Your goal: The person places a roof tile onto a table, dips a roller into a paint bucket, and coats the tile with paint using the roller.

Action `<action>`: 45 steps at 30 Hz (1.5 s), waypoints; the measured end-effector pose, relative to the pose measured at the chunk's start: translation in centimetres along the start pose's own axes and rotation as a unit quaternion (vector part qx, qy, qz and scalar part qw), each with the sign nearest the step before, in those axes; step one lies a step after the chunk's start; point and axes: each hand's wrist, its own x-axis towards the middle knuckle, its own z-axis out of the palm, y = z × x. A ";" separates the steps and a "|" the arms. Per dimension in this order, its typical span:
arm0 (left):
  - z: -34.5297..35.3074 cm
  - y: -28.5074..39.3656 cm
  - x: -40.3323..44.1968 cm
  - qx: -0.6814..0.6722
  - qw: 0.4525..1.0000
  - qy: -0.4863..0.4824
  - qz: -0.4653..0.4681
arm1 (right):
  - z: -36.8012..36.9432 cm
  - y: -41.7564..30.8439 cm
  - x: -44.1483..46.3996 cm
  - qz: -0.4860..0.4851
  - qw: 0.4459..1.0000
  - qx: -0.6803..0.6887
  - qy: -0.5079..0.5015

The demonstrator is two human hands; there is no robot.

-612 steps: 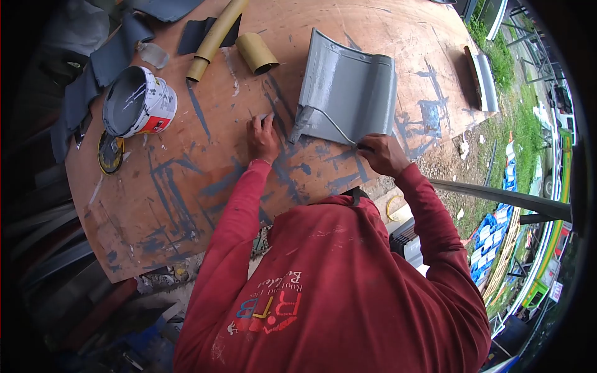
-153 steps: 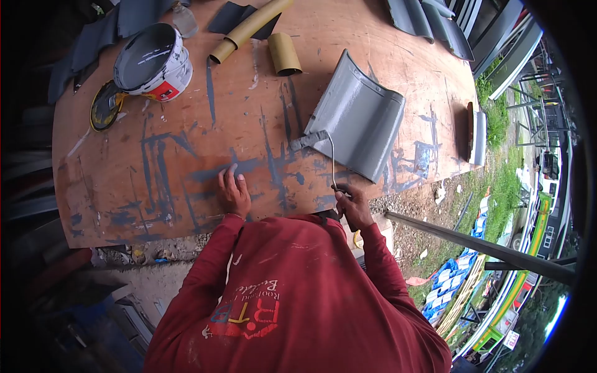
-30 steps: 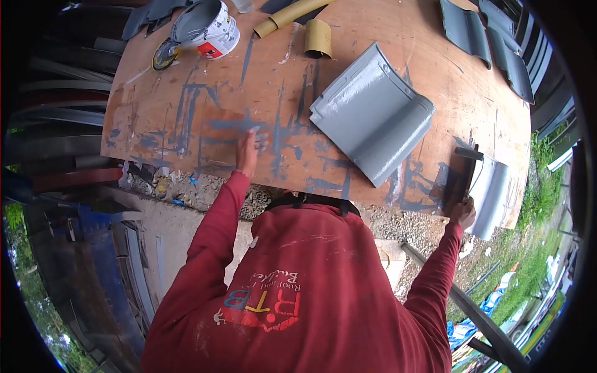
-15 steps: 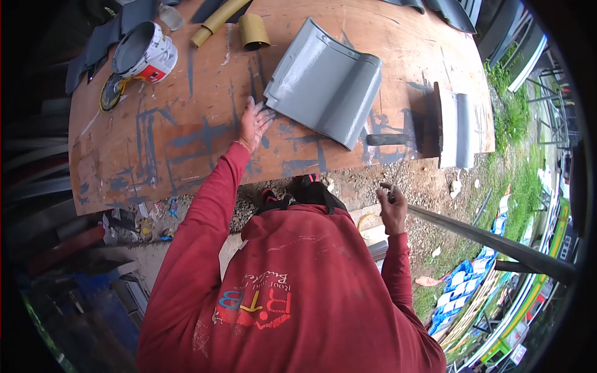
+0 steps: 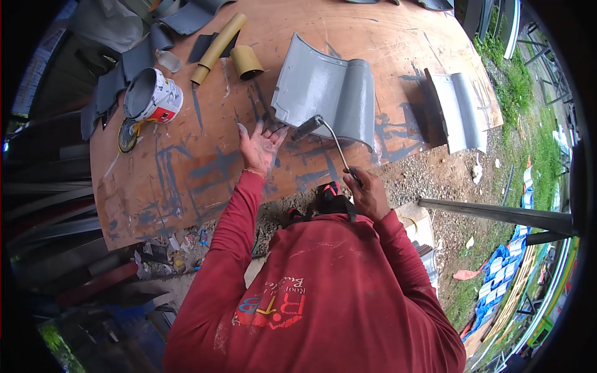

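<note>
A curved grey roof tile (image 5: pixel 326 90) with a glossy, wet-looking surface lies on the paint-streaked wooden table (image 5: pixel 186 143). My left hand (image 5: pixel 261 146) is palm up near the tile's lower left corner, fingers spread; whether the fingertips touch the tile is unclear. My right hand (image 5: pixel 368 191) is closed round the handle of a paint roller (image 5: pixel 309 127), in front of the table's near edge. The roller's grey head is at the tile's lower edge, just right of my left hand.
A white paint bucket (image 5: pixel 163 99) stands at the left beside a paint-stained lid (image 5: pixel 129 135). Brown cardboard tubes (image 5: pixel 221 46) lie beyond it. Another tile (image 5: pixel 459 112) rests at the table's right edge. A dark metal bar (image 5: pixel 491 213) extends at right, over gravel and grass.
The roller has come back from the right-hand tile to the lower edge of the middle tile. My left hand has turned palm up beside that tile.
</note>
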 end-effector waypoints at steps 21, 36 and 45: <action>3.2 0.0 1.8 -0.126 0.976 -0.178 -0.015 | -4.8 1.5 3.3 -0.018 1.000 -0.002 -0.015; 4.7 0.0 4.2 -0.233 0.936 -0.258 -0.051 | -4.9 -3.5 9.1 -0.077 0.997 0.017 -0.011; 4.8 0.1 4.2 -0.182 0.955 -0.235 -0.021 | -16.0 3.4 2.0 -0.054 0.990 -0.133 0.013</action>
